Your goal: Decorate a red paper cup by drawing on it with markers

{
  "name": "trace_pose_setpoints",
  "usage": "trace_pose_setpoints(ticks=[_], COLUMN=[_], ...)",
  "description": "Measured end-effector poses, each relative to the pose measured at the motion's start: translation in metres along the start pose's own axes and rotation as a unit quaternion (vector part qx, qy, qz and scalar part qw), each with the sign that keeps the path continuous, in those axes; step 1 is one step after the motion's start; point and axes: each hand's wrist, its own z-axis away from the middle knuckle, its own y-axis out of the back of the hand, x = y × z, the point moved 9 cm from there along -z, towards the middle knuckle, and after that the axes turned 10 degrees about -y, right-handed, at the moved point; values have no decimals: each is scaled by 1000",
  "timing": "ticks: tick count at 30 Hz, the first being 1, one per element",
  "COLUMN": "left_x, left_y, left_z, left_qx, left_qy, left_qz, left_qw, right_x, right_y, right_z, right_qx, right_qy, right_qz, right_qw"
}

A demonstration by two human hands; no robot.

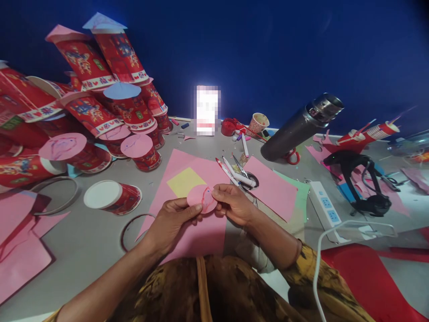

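Observation:
Between my two hands is a round pink paper disc [197, 197] with red and blue pen lines on it. My left hand [177, 219] pinches its lower left edge, the thumb lying on top. On the other side, my right hand [233, 201] grips the right edge between thumb and fingers. Beneath them lies a large pink paper sheet [201, 237], with a yellow paper square [187, 180] on it behind the disc. To the left, a red paper cup [129, 198] stands upside down with its pale base up.
Stacked red paper cups [130, 107] topped with paper rise at the left. Pens [228, 172] and scissors [241, 165] lie beyond my right hand. A dark thermos [295, 129], a power strip [325, 210] and a white cable [318, 268] are at the right.

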Motion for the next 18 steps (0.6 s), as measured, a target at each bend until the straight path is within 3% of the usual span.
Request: trace_pose_setpoints(ticks=[7,18], left_x=[3,5], left_y=[-9,-3], left_z=[1,-1], left_qx=[-24,2], left_qy=[8,-1], left_qz=[76,107], left_qw=[997,994], right_x=[-2,-8], right_y=[3,-2], right_z=[1,6], right_qx=[23,-17], right_qy=[16,54], right_qz=[36,70], right_qw=[999,996])
